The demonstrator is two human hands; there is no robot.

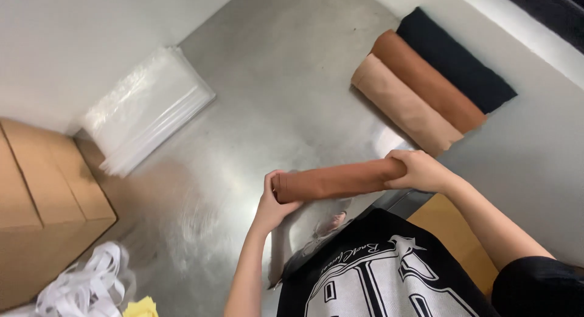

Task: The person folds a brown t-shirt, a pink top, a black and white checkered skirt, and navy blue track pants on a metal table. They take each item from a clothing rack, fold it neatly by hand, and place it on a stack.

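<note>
Hands clamped on a rolled brown cloth (337, 179): left hand (272, 198) at one end, right hand (417, 170) at the other; three folded cloths (426, 80) are stacked at two o'clock on the steel table (274, 80)

A rust-brown rolled cloth (337, 179) is seen, plain and without pattern. On the dull silver-grey tabletop (274, 80), three more rolls are shown side by side: a pale tan roll (404, 105), a rust-brown roll (429, 81) and a black roll (456, 58) (all plain). A clear, glossy stack of plastic bags (149, 107) is seen beside a light brown cardboard box (42, 201). White strips (85, 283) and a yellow scrap (141, 307) are noted. A black garment with white lettering (377, 274) is worn.
</note>
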